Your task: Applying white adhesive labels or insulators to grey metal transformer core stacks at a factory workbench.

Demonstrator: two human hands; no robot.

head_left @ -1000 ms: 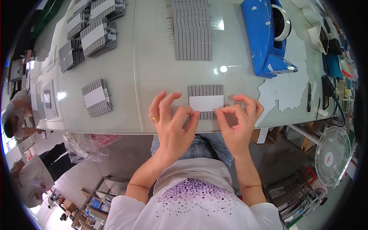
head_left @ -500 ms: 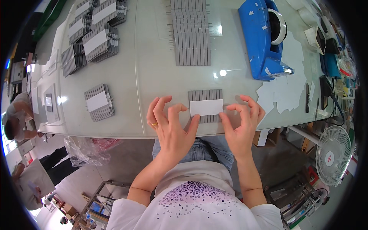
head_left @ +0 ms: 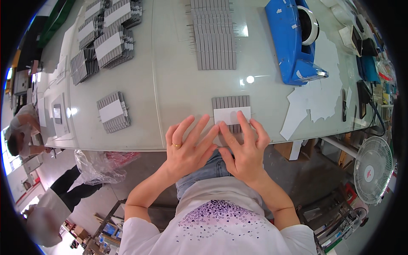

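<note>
In front of me on the table lies a row of grey flat strips (head_left: pixel 230 101) side by side, with thin wires sticking out at its sides. A white paper label (head_left: pixel 225 114) runs across its middle. My right hand (head_left: pixel 247 148) lies over the lower right part, fingers spread, with fingertips on the label. Close to the lower left edge, my left hand (head_left: pixel 191 144) has its fingers stretched and apart; its index fingertip meets the right hand's. Whether it touches the strips I cannot tell. Neither hand grips anything.
A labelled stack of strips (head_left: pixel 114 113) sits to the left, with several more stacks (head_left: pixel 109 46) behind it. Unlabelled strips (head_left: pixel 216 51) lie farther back. At right stand a blue tape dispenser (head_left: pixel 285 46), white backing sheets (head_left: pixel 323 91) and a knife (head_left: pixel 344 105).
My hands have come closer together. The right hand has moved left, from the strips' right edge onto the label, and the fingers of both hands have straightened from a curled pose.
</note>
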